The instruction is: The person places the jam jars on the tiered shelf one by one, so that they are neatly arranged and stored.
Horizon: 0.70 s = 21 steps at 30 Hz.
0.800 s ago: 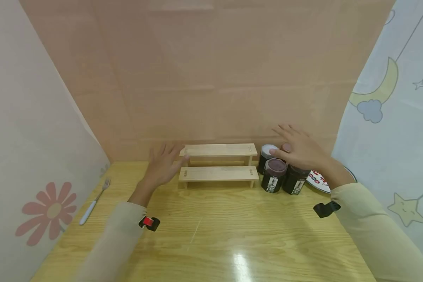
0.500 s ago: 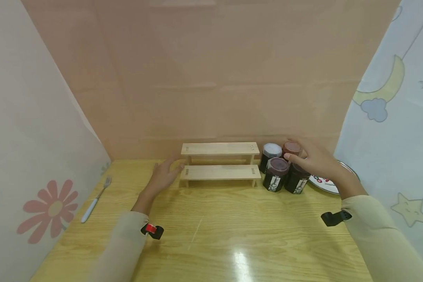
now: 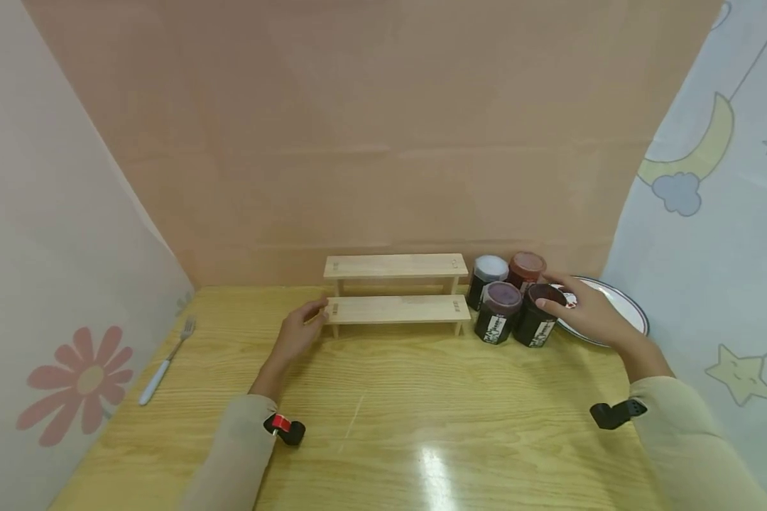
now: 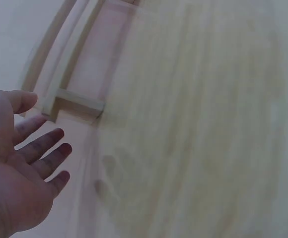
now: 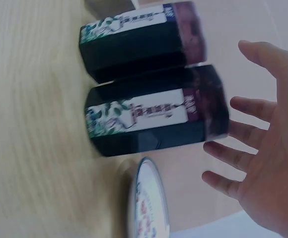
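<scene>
A two-tier wooden stand [image 3: 396,309] rests on the table against the back sheet. My left hand [image 3: 297,330] is at the left end of its lower tier. In the left wrist view the fingers [image 4: 49,161] are spread and loosely bent, the thumb right by the board's end. To the right of the stand, several dark faceted jars with labels cluster together. My right hand [image 3: 584,309] reaches the front right jar [image 3: 532,328], thumb over its dark lid. The right wrist view shows that jar [image 5: 156,126] upright beside the purple-lidded jar [image 5: 139,29], the fingers relaxed and apart near its lid.
A white plate [image 3: 633,310] with a dark rim and red markings lies right of the jars, partly behind my right hand. On the left lies a fork [image 3: 166,365] with a pale handle. Hanging sheets [image 3: 383,142] bound the table at the back and sides.
Both hands have come down from raised, spread positions. My left hand has lowered to the stand's lower end. My right hand has moved right and down from above the jars to the front right one.
</scene>
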### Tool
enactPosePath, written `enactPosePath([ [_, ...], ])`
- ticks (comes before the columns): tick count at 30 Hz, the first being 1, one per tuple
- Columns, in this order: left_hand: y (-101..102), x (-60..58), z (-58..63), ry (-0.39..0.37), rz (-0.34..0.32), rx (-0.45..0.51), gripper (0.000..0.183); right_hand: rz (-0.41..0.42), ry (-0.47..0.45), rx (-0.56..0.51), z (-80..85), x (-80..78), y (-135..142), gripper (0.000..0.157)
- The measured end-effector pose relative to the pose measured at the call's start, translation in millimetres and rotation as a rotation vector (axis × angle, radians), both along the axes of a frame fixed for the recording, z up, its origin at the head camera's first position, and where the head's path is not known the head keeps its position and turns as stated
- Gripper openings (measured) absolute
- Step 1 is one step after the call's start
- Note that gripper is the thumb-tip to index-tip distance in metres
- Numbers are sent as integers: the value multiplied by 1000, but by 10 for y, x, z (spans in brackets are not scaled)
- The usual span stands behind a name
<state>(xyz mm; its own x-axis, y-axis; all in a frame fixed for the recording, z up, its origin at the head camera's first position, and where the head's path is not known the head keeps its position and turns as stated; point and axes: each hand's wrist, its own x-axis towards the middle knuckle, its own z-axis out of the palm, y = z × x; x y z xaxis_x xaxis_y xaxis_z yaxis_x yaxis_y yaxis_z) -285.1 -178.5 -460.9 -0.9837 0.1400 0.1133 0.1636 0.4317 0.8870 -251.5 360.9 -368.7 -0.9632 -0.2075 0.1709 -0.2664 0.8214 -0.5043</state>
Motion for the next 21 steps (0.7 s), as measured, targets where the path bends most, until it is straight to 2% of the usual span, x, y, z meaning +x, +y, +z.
enactPosePath([
  [6, 12, -8, -101, -45, 44, 83, 44, -7, -39, -55, -159, -40, 65, 73],
  [10, 23, -22, -142, -46, 74, 135, 42, 6, -58, -146, -246, -84, 103, 75],
  [15, 34, -33, -187, -83, 93, 265, 43, 21, -75, -261, -349, -120, 132, 74],
  [18, 55, -47, -206, -90, 107, 321, 42, 10, -88, -300, -395, -114, 163, 73],
  [21, 102, -66, -213, -84, 105, 339, 43, -15, -89, -323, -416, -90, 215, 72],
])
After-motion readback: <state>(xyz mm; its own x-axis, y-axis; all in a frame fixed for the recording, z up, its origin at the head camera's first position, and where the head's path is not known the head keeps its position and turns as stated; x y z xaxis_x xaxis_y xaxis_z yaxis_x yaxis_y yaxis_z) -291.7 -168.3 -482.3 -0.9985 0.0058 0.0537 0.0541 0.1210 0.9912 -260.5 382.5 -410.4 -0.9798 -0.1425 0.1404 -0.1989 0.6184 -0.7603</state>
